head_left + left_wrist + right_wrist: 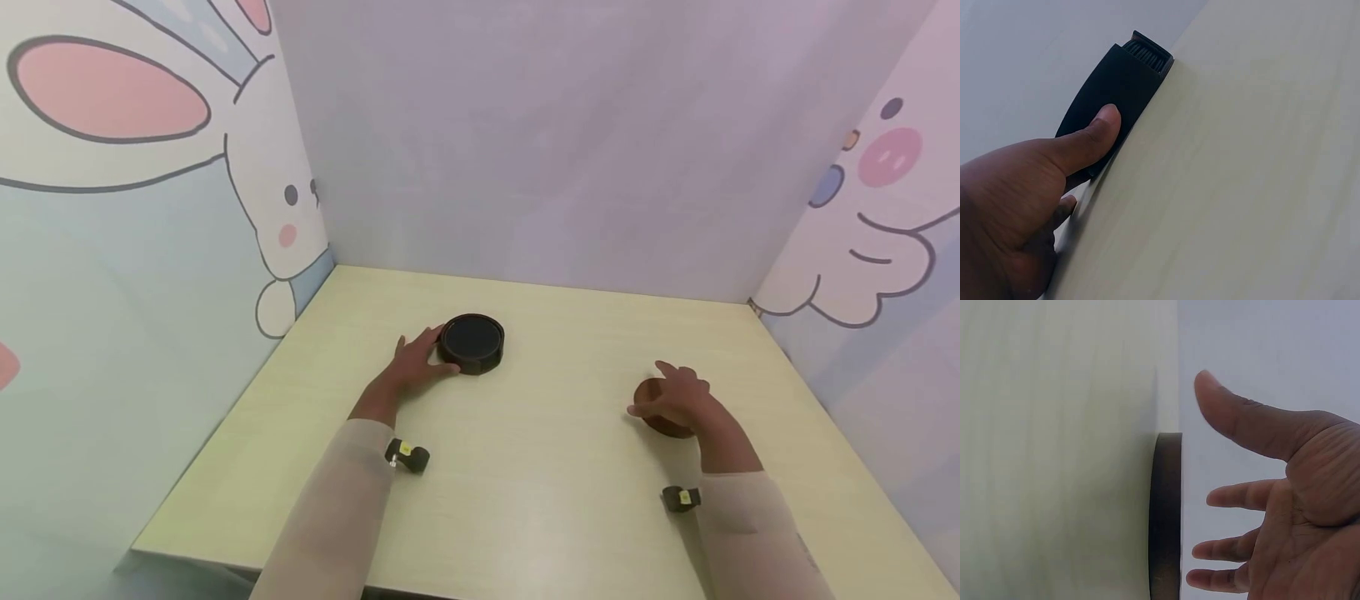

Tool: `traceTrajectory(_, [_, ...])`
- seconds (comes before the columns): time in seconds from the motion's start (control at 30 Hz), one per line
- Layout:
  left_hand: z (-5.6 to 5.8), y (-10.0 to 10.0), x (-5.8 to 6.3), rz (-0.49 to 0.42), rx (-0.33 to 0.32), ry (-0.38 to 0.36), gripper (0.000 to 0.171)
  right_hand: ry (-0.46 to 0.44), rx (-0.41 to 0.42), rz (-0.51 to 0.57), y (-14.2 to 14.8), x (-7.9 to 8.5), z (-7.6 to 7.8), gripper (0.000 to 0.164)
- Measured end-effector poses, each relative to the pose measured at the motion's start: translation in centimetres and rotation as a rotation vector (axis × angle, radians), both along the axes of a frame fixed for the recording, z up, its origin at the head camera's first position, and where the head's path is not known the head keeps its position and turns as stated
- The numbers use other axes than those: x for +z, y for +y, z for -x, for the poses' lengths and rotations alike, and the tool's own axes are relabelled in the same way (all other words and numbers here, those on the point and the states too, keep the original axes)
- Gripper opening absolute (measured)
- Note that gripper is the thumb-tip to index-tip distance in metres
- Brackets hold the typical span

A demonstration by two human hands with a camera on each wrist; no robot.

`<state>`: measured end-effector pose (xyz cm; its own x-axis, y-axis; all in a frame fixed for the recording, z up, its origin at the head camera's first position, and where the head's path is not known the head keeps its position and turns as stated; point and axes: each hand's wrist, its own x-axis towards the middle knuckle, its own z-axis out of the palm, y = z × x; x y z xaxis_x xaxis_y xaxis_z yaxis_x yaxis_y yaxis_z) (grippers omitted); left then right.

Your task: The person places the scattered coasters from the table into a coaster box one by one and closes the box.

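Observation:
A black round holder (472, 342) stands on the pale table (540, 483), left of centre. My left hand (418, 362) holds it from the left, fingers along its far side. In the left wrist view my thumb (1094, 134) presses on the holder's dark wall (1116, 81), and stacked disc edges (1147, 53) show in its slot. A brown round disc (666, 427) lies flat to the right. My right hand (675, 393) hovers over it with spread fingers. The right wrist view shows a gap between that hand (1285, 506) and the disc (1166, 512).
Walls with cartoon rabbit drawings enclose the table on the left (150, 208), back and right (885, 217). The table's front edge (225, 562) is near my forearms. A small black camera sits on each wrist (407, 456) (681, 498).

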<state>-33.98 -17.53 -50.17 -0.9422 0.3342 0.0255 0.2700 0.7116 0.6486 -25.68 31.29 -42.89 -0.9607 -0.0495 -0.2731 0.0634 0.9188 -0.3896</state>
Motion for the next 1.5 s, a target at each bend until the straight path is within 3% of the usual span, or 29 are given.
traceTrajectory(0.4, [0.1,-0.1,-0.1,0.014,-0.004,-0.01,0.104,-0.029,0.071,-0.048,1.0,-0.5,-0.3,0.124])
traceTrajectory(0.87, [0.1,-0.1,-0.1,0.009,-0.005,-0.009,0.102,0.01,0.098,-0.031,1.3,-0.9,-0.8,0.111])
traceTrajectory(1.1, [0.1,0.0,-0.2,-0.001,0.0,-0.012,0.102,0.03,0.09,0.015,1.6,-1.3,-1.2,0.099])
traceTrajectory(1.5, [0.1,-0.1,-0.2,0.003,0.006,-0.014,0.102,0.023,0.063,0.1,2.0,-1.1,-1.4,0.096])
